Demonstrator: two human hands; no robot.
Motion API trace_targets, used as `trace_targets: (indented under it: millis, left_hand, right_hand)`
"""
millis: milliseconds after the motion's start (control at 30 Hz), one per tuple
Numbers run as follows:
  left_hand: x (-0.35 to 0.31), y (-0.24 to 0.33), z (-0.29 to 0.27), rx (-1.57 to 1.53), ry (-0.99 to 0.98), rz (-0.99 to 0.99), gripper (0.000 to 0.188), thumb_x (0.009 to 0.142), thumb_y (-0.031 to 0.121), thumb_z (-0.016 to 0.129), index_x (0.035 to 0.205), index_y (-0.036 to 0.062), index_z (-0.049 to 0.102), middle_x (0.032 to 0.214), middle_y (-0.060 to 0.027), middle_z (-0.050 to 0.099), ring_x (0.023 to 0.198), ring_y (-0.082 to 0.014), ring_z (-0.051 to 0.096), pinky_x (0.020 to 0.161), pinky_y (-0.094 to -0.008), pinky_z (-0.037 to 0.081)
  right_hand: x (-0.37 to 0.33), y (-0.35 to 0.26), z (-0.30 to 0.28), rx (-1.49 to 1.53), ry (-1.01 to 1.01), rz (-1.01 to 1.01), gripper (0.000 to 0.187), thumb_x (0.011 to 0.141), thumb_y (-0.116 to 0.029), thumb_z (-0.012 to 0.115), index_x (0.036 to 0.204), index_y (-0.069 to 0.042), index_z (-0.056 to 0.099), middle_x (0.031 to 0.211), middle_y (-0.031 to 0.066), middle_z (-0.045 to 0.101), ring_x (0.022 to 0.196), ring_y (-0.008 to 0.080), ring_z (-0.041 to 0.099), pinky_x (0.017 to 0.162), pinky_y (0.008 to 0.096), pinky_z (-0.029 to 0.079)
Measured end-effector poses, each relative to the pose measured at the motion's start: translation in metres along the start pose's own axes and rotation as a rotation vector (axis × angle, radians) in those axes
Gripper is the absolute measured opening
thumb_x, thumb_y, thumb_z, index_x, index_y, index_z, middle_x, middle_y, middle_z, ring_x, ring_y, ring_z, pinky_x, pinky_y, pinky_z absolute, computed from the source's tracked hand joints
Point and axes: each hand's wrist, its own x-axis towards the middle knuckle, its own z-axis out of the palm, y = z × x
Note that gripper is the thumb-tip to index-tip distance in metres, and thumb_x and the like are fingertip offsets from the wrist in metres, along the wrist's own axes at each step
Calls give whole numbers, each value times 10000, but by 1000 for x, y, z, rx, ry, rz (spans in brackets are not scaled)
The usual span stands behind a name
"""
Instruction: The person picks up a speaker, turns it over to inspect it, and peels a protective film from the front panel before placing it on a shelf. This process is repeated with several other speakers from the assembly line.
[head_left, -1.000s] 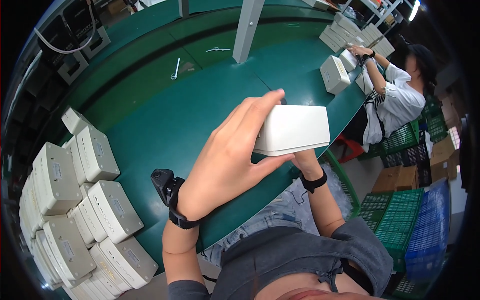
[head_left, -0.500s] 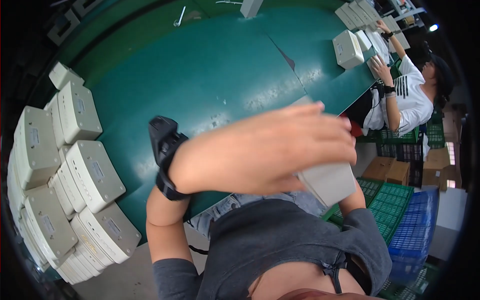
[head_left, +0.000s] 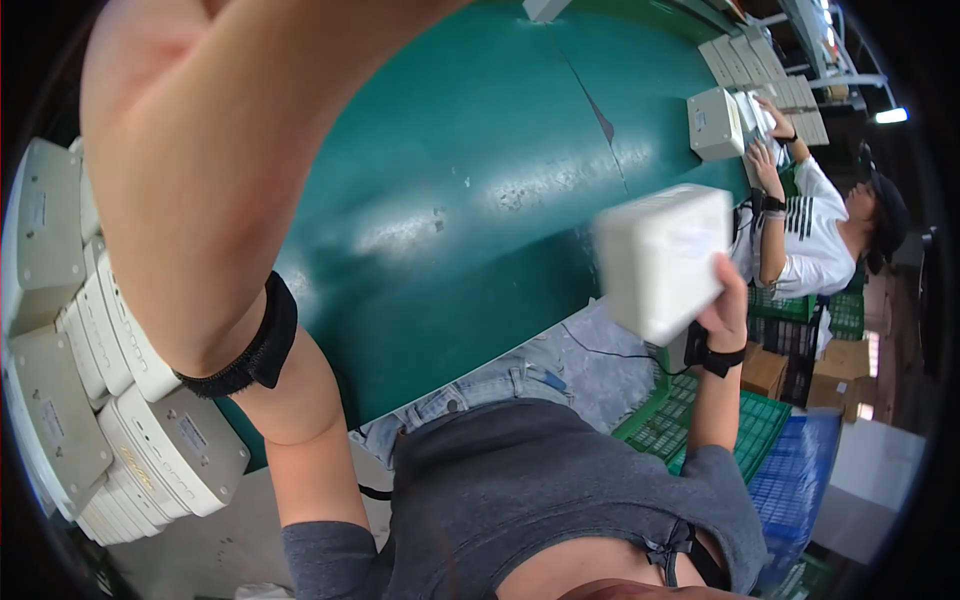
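My right hand (head_left: 730, 305) grips a white plastic box (head_left: 665, 260) by its lower right side, holding it above the table's near edge. The box has rounded corners and is blurred by motion. Very close to the camera, my left hand (head_left: 190, 180) looms large across the upper left, a black strap (head_left: 255, 345) around its wrist. Its fingers run past the top of the picture, so whether it holds anything is hidden. It covers part of the stacked white boxes (head_left: 195, 445) at the left.
A green-topped table (head_left: 450, 170) spans the middle. Across it at the right, a person in a white shirt (head_left: 815, 225) handles similar boxes (head_left: 715, 125). Green crates (head_left: 745, 425), a blue crate (head_left: 795, 480) and cardboard boxes (head_left: 840, 375) stand at the right.
My left hand has left the white box and swung up and left, close to the camera. My right hand, mostly hidden before, now shows with the box in it. The view has shifted slightly.
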Motion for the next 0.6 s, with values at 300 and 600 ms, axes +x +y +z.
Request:
trace_targets:
  millis: [300,600]
  left_hand:
    - [4,-33,-2,68,-11,223,749,686,247,801,1313,44,446,1270,-153,511,1182,-296,495,993,-407,399]
    - [25,-26,58,167,-159,499,806,673,270,808,1345,43,426,1304,-161,484,1197,-285,480,963,-363,404]
  right_hand:
    - [27,1,8,-294,174,-17,507,906,-303,554,1293,5,446,1250,154,549,1138,279,547,953,412,454]
    - [72,38,46,723,-651,585,492,882,-387,548,1227,-41,495,1083,147,609,986,258,591,802,373,501]
